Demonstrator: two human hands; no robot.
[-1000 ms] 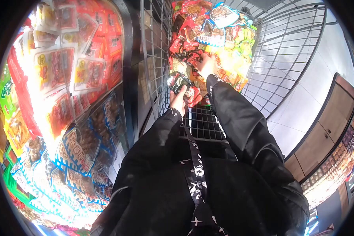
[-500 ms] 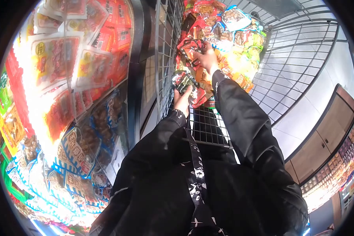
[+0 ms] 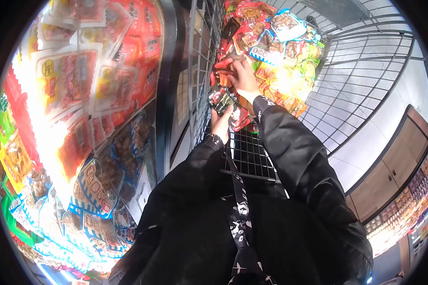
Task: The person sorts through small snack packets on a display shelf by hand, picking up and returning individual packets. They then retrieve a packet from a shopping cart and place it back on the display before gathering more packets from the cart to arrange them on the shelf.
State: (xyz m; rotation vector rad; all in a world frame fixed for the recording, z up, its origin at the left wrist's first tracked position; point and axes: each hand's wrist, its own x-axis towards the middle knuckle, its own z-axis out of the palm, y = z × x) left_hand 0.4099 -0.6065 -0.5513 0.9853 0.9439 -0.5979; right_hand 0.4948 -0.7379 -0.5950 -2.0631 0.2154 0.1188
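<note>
My left hand [image 3: 220, 124] is closed around dark snack packets [image 3: 222, 99] with red and white print, its thumb on top. Just above it, my right hand [image 3: 244, 77] has its fingers bent over a red snack packet [image 3: 223, 64], partly hidden by the fingers. Both hands are inside a wire shopping cart [image 3: 366, 76], over a pile of bagged snacks. In that pile lie a white-and-blue bag [image 3: 288, 26], orange packets [image 3: 266, 72] and green packets [image 3: 310, 65].
To the left, a shop bin holds red and clear snack packs [image 3: 71, 71] and blue-striped bags [image 3: 96, 185]. A dark post [image 3: 169, 71] stands between bin and cart. Wooden cabinets [image 3: 390, 166] and a lit shelf of goods [image 3: 404, 209] are at the right.
My right hand has moved down, nearer to my left hand, and the dark red packet it held has shifted with it. My left hand stays nearly in place with its packets.
</note>
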